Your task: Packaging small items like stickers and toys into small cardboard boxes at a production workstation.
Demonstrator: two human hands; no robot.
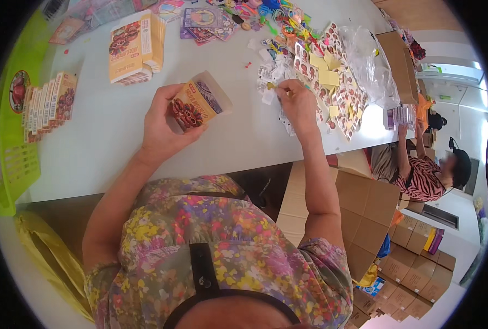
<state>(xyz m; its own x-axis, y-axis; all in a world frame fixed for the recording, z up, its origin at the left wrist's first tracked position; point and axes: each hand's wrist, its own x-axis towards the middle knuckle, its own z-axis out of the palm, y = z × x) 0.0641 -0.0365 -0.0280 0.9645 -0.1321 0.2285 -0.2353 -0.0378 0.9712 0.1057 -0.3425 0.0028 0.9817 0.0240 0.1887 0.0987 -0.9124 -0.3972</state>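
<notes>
Open box (189, 112) in hand, plenty left on the bench (101, 126)

The pale bench spans the scene, with a green basket (19, 170) at its left edge and a wide spread of sticker sheets (350, 107) — yellow paper slips (327, 75) among them — across the right. A stack of boxes (126, 52) lies far left, and a row of boxes (64, 98) stands by the basket, whether inside its wall or against it cannot be told. That row looks closed, so probably finished. The open box seems partway along: a purple item (207, 93) shows in its uncovered mouth. The stack, the sheets and the bright trinkets (279, 19) on the far side suggest that much remains.

The left hand (159, 123) has the open box wrapped firmly, its fingers and thumb spread to the box's width, the mouth tilted far and right. The fingers of the right hand (300, 107), well apart from that box, are drawn nearly together over small white packets (267, 97) — whether they pinch anything cannot be told.
</notes>
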